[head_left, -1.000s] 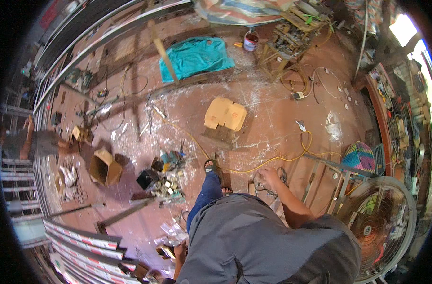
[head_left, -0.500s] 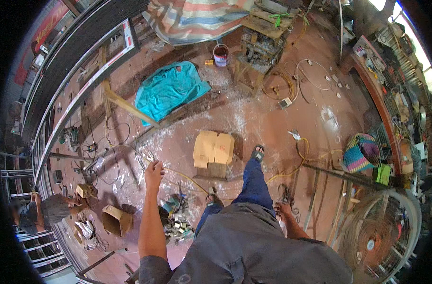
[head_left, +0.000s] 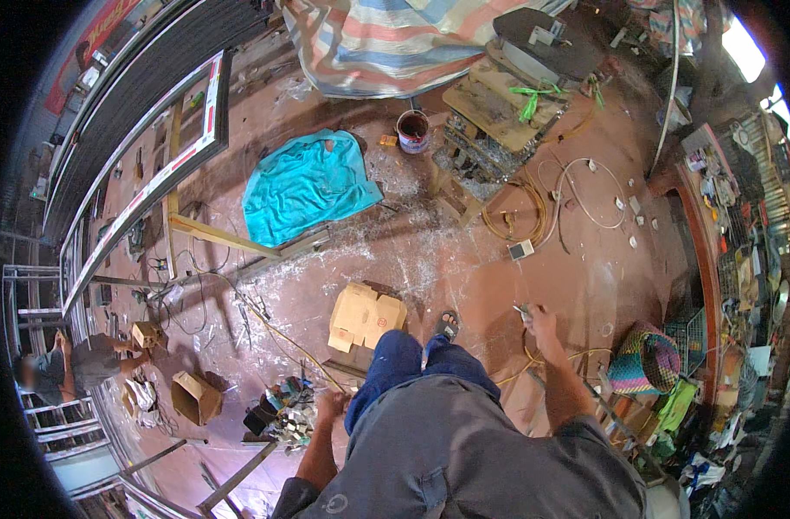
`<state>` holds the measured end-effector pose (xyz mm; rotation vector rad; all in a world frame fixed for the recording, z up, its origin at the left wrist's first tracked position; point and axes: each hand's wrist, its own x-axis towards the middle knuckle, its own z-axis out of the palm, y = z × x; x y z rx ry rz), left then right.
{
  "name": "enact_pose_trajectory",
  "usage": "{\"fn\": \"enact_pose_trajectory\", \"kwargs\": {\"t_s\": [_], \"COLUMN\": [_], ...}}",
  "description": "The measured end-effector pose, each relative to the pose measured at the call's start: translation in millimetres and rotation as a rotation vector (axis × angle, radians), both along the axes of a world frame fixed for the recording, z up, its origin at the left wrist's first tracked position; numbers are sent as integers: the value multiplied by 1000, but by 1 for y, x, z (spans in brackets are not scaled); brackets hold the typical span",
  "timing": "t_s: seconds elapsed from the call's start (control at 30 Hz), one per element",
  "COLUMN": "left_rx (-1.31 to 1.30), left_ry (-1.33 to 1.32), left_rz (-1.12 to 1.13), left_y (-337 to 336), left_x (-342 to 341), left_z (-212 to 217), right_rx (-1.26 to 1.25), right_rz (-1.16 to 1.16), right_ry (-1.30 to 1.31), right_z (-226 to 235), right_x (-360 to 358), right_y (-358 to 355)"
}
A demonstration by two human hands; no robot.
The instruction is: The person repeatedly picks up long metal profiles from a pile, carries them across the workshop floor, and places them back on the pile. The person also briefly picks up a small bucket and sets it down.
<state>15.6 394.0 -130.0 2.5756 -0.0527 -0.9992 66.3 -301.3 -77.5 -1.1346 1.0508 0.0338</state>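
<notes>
Your R hand is hanging out in front of you, right of your knees, fingers partly curled. A small pale item is showing right at the fingertips; can't tell if you're gripping it or if it's lying on the floor behind them. Your L hand is hanging low by your L thigh, half closed & a bit blurred; can't tell if it's holding anything. It's sitting, in view, btwn the yellow cord and a jumbled pile of small parts.

Next out, a flattened cardboard piece is lying just past your knees, w/ your sandaled foot showing to its R. Over on the R, a multicolored woven basket is tilting near some bright green fabric. Farther L, an open cardboard box is standing on the floor, and a co-worker is staying low beyond it.

Up ahead, a teal cloth is lying spread out, w/ a bucket near its upper R, a wooden stand beside that, & a striped tarp stretching along the top.
</notes>
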Motion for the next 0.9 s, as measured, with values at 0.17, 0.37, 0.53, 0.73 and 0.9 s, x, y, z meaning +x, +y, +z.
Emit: {"fn": "enact_pose_trajectory", "kwargs": {"t_s": [0.17,0.37,0.53,0.73,0.9], "left_rx": [-199,-341,-425,-548,-690], "left_ry": [415,326,393,271,178], "left_rz": [1058,1263,1057,1084,1181], "left_y": [-48,-82,-107,-160,-178], "left_x": [13,112,236,452,517], "left_z": [77,65,-1,41,74], "right_rx": [-2,-225,114,178,40], "right_rz": [70,617,558,326,260], "right_ry": [59,59,269,283,125], "right_z": [-37,-107,-65,-131,-212], "right_x": [127,230,334,477,642], "right_y": [-20,84,143,137,139]}}
